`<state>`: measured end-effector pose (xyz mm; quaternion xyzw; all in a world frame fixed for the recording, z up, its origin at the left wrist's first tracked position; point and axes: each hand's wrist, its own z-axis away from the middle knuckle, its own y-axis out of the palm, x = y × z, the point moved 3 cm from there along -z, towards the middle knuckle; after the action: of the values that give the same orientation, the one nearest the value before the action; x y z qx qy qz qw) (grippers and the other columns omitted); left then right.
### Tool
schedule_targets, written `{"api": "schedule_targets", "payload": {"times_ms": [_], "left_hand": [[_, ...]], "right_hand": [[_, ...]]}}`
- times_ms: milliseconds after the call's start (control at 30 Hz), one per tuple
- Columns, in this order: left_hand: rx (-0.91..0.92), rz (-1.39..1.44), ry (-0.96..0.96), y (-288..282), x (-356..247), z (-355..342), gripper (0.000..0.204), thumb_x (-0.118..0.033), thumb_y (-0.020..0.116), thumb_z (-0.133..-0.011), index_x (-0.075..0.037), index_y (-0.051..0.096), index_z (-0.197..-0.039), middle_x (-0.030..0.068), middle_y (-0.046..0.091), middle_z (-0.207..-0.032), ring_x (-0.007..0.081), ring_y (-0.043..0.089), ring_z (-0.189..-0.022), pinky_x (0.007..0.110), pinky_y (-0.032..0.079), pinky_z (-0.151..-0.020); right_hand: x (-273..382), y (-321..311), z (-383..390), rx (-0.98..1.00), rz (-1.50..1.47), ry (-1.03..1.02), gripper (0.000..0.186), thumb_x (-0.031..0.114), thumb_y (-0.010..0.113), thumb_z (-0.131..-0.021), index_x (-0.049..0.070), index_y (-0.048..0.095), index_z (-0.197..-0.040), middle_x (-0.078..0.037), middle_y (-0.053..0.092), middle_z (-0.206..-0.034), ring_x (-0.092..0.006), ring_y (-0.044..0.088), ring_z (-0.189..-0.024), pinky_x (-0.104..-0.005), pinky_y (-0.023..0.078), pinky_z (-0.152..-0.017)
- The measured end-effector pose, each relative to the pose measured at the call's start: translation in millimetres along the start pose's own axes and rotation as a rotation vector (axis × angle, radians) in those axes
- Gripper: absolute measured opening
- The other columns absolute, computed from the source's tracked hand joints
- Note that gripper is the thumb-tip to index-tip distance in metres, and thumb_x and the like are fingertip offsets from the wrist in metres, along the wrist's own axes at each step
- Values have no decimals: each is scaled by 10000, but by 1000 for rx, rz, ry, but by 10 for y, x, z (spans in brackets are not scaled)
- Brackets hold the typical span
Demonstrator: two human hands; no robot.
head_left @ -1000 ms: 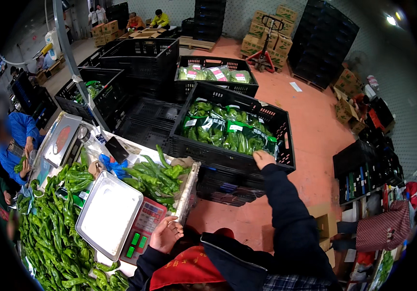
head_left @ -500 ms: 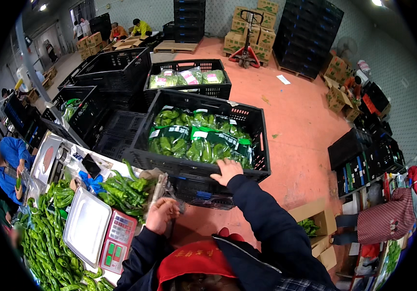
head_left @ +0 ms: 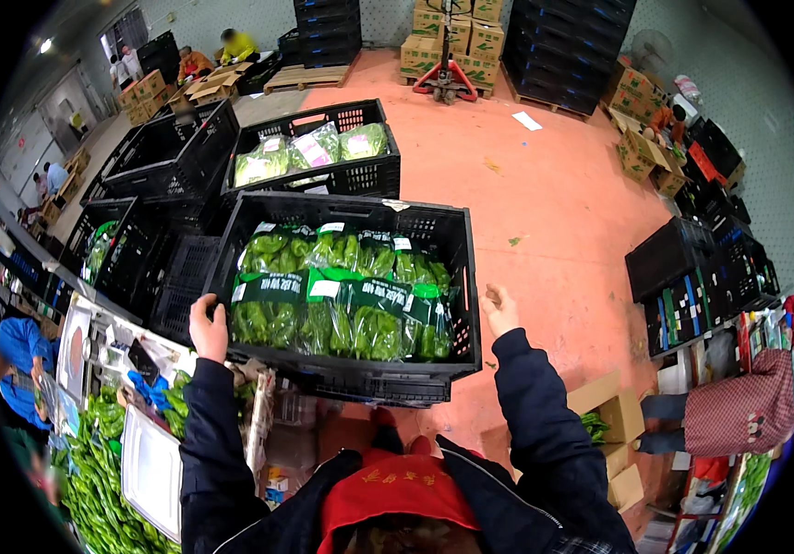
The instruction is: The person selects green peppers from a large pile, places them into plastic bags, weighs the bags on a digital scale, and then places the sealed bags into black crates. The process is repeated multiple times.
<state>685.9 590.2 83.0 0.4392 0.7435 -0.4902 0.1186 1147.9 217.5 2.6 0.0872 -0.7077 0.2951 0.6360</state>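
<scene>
A black plastic crate [head_left: 346,367] stands in front of me, holding several clear bags of green peppers [head_left: 374,330] with dark green printed bands. Beside its near left corner is my left hand [head_left: 209,329], thumb and fingers apart and nothing held; whether it touches the wall I cannot tell. Off the crate's right end, with a small gap, my right hand [head_left: 500,310] is raised. Its fingers are loosely bent and hold nothing. Another crate lies under this one, mostly hidden.
Behind stands a crate [head_left: 388,174] of bagged leafy vegetables [head_left: 314,148]. At left, loose green peppers [head_left: 106,503] and a weighing scale's tray [head_left: 152,469] are on the table. An open carton [head_left: 623,415] sits at right, near a person in a checked garment [head_left: 739,402]. A pallet jack [head_left: 446,81] stands far back.
My left hand has moved from beside the scale to the crate's left end. My right hand has left the near rim for the right end. The view has shifted.
</scene>
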Motion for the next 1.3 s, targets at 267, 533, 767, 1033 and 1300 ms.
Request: {"api": "schedule_targets", "payload": {"times_ms": [267, 533, 767, 1033, 1300], "left_hand": [[251, 33, -304, 862, 1099, -1090, 425, -171, 677, -842, 29, 599, -1208, 207, 701, -923, 293, 702, -703, 387, 562, -685], [385, 75, -523, 992, 861, -1326, 347, -116, 642, -881, 44, 580, -1182, 66, 539, -570, 160, 502, -411, 319, 384, -374], [505, 248, -676, 711, 202, -1469, 224, -216, 614, -928, -11, 579, -1008, 51, 488, -544, 147, 440, -389, 324, 322, -357], [495, 307, -513, 445, -1515, -1189, 269, -262, 618, -937, -43, 561, -791, 5, 517, -567, 95, 454, -417, 254, 334, -377], [570, 345, -501, 1595, -3023, -288, 229, -220, 640, -919, 5, 597, -906, -1, 538, -623, 73, 484, -466, 231, 383, -428]], "right_hand": [[-278, 356, -246, 80, -270, 215, 494, 85, 664, -880, -63, 495, -1319, -85, 654, -898, -154, 625, -741, -290, 504, -684], [-222, 439, -353, 217, -408, 360, 276, 61, 606, -889, -23, 519, -1137, -96, 643, -826, -157, 599, -598, -292, 495, -549], [-286, 280, -463, 248, -649, 386, 206, 81, 607, -921, 18, 531, -1102, -54, 569, -719, -121, 504, -497, -283, 418, -456], [24, -784, -394, 284, -832, 387, 356, 118, 580, -942, 50, 529, -1287, -38, 548, -741, -119, 489, -542, -259, 393, -510], [-611, -2697, -956, 215, -781, 404, 380, 217, 586, -923, 51, 550, -1262, -44, 564, -767, -133, 491, -544, -256, 390, -503]]}}
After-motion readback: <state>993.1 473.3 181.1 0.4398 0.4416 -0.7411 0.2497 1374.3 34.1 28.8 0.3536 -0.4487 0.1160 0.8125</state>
